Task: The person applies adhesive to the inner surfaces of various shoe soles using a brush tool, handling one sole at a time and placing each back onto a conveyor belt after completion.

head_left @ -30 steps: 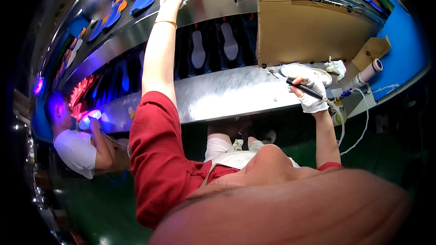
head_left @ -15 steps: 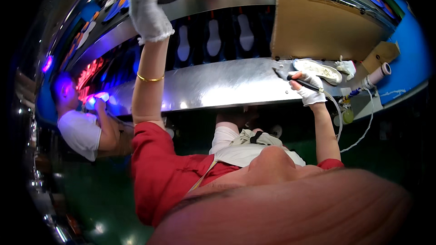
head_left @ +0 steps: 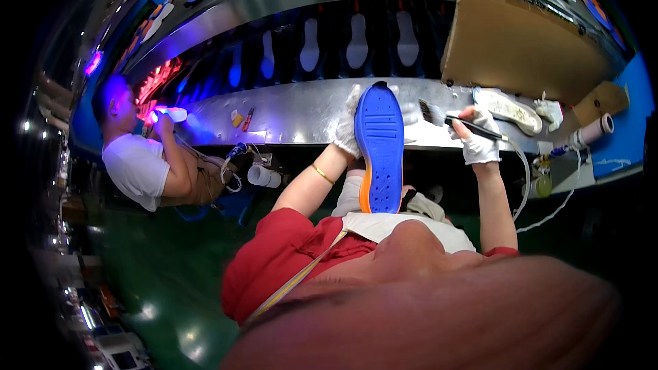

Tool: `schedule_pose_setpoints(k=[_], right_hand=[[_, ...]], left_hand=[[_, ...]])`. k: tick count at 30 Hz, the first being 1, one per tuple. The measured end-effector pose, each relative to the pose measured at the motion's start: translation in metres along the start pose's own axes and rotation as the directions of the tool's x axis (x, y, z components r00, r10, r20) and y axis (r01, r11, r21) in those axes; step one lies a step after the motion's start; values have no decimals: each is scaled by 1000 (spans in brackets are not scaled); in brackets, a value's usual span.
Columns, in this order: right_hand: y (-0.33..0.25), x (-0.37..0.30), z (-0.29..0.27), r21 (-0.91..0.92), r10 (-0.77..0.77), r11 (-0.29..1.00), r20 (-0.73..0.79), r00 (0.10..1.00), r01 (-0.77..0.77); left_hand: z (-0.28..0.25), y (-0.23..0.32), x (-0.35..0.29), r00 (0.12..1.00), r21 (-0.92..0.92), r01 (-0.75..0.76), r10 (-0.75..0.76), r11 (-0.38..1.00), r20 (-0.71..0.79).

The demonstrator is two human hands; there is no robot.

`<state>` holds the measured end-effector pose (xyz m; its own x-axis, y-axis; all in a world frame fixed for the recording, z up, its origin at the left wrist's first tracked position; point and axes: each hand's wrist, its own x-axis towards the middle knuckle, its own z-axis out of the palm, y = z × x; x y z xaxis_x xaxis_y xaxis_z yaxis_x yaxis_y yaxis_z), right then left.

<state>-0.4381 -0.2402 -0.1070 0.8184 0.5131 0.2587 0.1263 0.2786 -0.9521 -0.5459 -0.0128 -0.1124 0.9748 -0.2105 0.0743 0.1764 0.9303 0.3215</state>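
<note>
My left hand, in a white glove, grips a shoe sole by its left side. The sole is blue with an orange edge, stands lengthwise before my chest, and shows its holes and ridges. My right hand, in a white glove with bare fingertips, is closed round a black-handled brush. The bristles point left toward the sole, apart from it. From the handle's rear end a pale tube runs down. Behind the right hand, a whitish shoe-shaped piece lies on the metal bench.
A cardboard sheet stands at the bench's back right. Near it lie a white glove and a pale roll. Pale sole shapes line the dark recess behind. A co-worker sits at left, under purple light.
My left hand has come down from the upper belt to my chest, bringing the blue sole. The right hand still holds the brush. My view has shifted slightly.
</note>
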Motion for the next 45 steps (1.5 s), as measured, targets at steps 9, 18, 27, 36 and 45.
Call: schedule_pose_setpoints(k=[9,18,27,36,45], right_hand=[[11,21,49,67,-146,987,4,989,145],[-10,5,63,-59,-238,966,164,957,251],[-1,-12,61,-114,-229,956,288,930,270],[-7,-24,61,-199,-369,876,307,877,439],[30,-41,5,-118,67,991,96,993,-55]], left_hand=[[-5,-47,15,971,-37,-218,212,975,-113],[-18,-72,37,919,84,-346,356,934,-169],[-22,-55,26,926,152,-303,329,941,-185],[-5,-34,15,941,231,-184,239,955,-240],[-33,-76,-8,974,355,216,-174,909,-147]])
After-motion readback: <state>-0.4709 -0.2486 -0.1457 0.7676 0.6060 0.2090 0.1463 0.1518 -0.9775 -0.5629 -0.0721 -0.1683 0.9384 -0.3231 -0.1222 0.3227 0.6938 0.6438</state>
